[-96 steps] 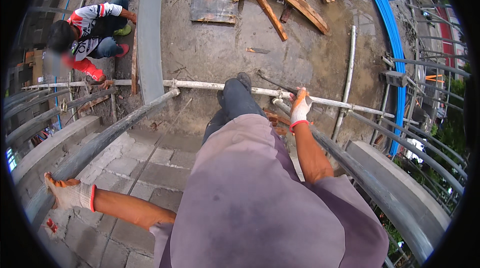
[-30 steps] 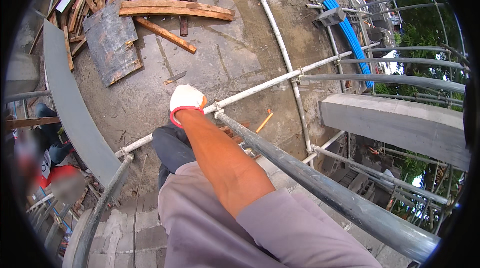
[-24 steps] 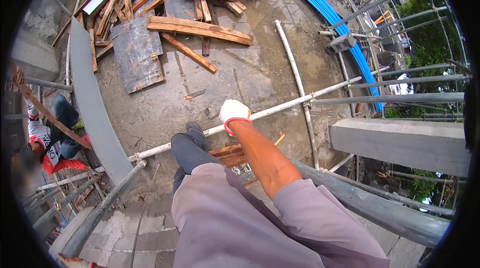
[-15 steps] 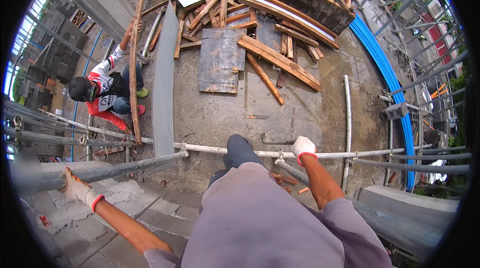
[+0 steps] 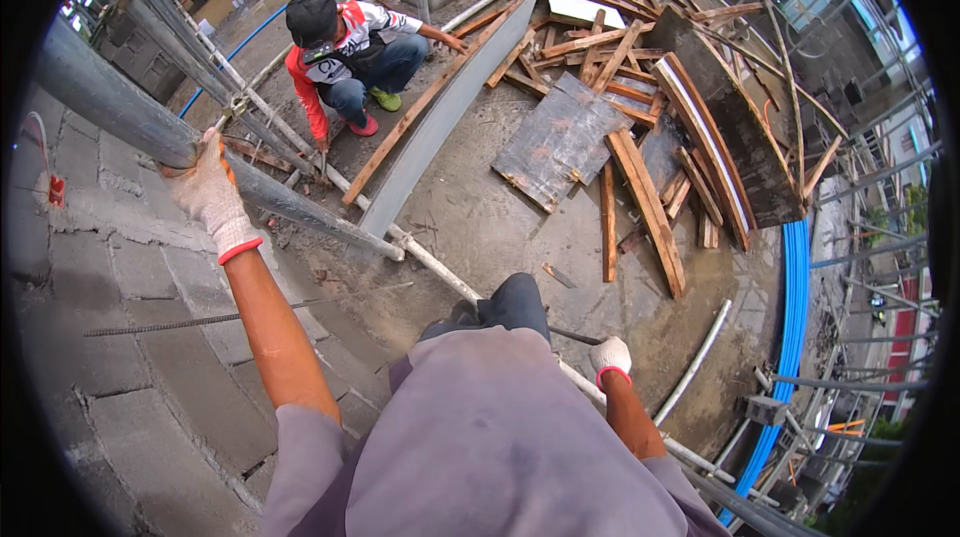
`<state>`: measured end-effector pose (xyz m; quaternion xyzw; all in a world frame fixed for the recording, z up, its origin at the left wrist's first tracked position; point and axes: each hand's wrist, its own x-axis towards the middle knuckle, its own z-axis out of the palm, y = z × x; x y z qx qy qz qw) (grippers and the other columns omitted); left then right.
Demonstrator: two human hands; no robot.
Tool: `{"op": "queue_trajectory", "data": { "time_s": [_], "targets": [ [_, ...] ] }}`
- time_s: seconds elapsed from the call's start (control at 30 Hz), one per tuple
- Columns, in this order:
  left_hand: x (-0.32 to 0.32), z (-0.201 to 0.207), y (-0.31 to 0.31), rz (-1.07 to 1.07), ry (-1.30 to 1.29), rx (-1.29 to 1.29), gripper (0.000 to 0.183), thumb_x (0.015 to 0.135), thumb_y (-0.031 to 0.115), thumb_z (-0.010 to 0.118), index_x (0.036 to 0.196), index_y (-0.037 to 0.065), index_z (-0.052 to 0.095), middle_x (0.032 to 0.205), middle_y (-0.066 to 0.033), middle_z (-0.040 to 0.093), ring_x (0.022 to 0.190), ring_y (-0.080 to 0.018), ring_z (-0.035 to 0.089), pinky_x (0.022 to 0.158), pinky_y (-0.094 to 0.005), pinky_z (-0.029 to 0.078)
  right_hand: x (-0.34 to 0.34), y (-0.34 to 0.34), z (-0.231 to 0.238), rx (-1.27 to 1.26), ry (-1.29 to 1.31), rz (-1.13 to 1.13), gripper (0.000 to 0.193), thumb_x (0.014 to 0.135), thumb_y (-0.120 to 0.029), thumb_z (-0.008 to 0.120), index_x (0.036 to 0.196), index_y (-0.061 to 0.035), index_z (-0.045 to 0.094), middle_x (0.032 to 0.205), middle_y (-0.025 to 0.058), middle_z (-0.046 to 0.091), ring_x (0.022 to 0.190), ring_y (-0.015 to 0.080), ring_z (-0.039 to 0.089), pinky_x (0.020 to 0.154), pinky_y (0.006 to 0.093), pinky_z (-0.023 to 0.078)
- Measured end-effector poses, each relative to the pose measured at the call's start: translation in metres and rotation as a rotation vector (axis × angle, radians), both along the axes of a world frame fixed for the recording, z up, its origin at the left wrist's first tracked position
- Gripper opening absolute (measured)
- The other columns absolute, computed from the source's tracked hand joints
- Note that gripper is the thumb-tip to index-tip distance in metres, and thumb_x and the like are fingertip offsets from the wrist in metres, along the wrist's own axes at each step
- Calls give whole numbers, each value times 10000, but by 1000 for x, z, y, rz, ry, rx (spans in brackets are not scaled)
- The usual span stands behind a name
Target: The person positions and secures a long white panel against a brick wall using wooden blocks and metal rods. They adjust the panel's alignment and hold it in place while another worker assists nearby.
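Note:
My left hand (image 5: 213,202), in a pale work glove with a red cuff, is wrapped round a thick grey scaffold tube (image 5: 305,207) beside the block wall (image 5: 165,367). My right hand (image 5: 611,357), gloved the same way, is closed on a thin dark metal bar (image 5: 575,337) that points left toward my knee. The bar's far end is hidden behind my leg. A thinner pale scaffold pipe (image 5: 440,267) runs across just in front of my legs.
Ahead on the left, a co-worker (image 5: 345,62) crouches, one hand by a timber (image 5: 420,112) lying along a long grey board (image 5: 455,102). Farther off lie a worn plywood sheet (image 5: 560,142), heaped timbers (image 5: 645,207) and a large panel (image 5: 730,127). Blue pipes (image 5: 790,317) run along the right.
My view has turned left. My left hand has shifted along the tube and now grips it. The co-worker's timber, upright before, now lies along the grey board. My right hand keeps the bar.

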<state>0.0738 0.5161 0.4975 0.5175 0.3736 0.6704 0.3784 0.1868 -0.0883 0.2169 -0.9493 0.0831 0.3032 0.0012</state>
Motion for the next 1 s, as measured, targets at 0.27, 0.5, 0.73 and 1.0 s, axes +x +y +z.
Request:
{"op": "queue_trajectory", "data": {
  "time_s": [0.27, 0.5, 0.73, 1.0],
  "targets": [
    [-11, -11, 14, 177, 356, 18, 659, 707, 108, 831, 1252, 0, 476, 721, -62, 637, 498, -100, 553, 439, -254, 438, -2, -19, 8, -84, 97, 105, 303, 794, -204, 558, 1024, -85, 717, 1044, 182, 687, 1012, 329, 657, 876, 405, 523],
    [-17, -25, 21, 182, 346, 91, 831, 647, 213, 881, 1298, -58, 442, 881, -92, 655, 707, -169, 640, 659, -305, 527, -10, -9, 2, -36, 34, 163, 324, 789, -232, 548, 1024, -74, 707, 1006, 198, 686, 992, 340, 653, 869, 422, 519],
    [-15, -15, 15, 183, 329, 148, 771, 657, 245, 888, 1242, -51, 482, 907, -96, 650, 687, -172, 637, 661, -317, 533, -11, -1, -3, 13, 16, 109, 336, 781, -258, 589, 1026, -59, 702, 987, 202, 689, 973, 346, 659, 866, 409, 520],
    [-6, -14, 6, 203, 213, 260, 371, 738, -35, 767, 1053, 1, 573, 777, -101, 663, 555, -121, 608, 433, -188, 440, -30, -12, 3, -3, 0, 30, 303, 780, -224, 570, 998, -69, 713, 976, 210, 686, 968, 349, 657, 870, 422, 511]
  ]
}}
